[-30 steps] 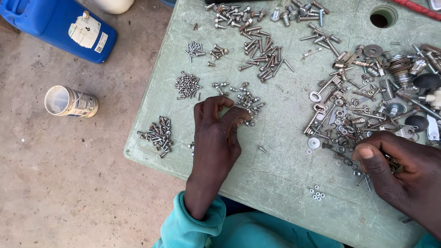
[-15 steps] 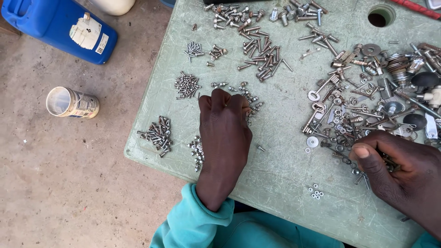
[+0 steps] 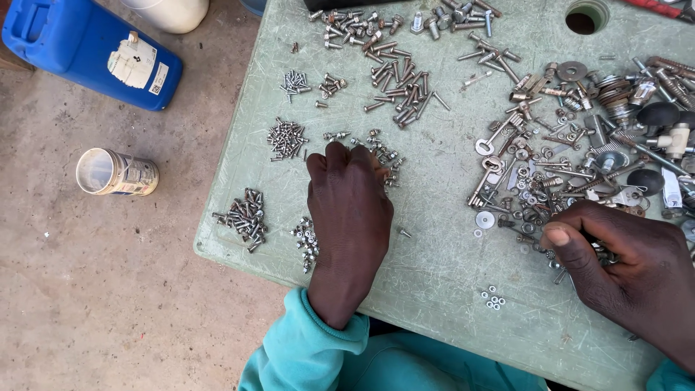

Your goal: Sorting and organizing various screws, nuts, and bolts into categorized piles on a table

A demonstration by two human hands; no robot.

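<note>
Head view: open tin can [image 3: 116, 172] on its side on floor, left of desk [image 3: 434, 275], contents not visible. Left hand [image 3: 350, 210] flat, fingers together, on small screw pile [image 3: 376, 152]. Right hand [image 3: 622, 268] curled over mixed hardware heap [image 3: 572, 152] near desk's right edge; grip unclear. Bare desk between hands.

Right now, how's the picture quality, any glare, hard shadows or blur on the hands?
Head view: soft, even daylight, no hard shadows; faint sheen on the metal screws, no real glare. The left hand and right hand look sharp, and the green table shows scratches clearly. The blue jug is cut off by the frame edge.
</note>
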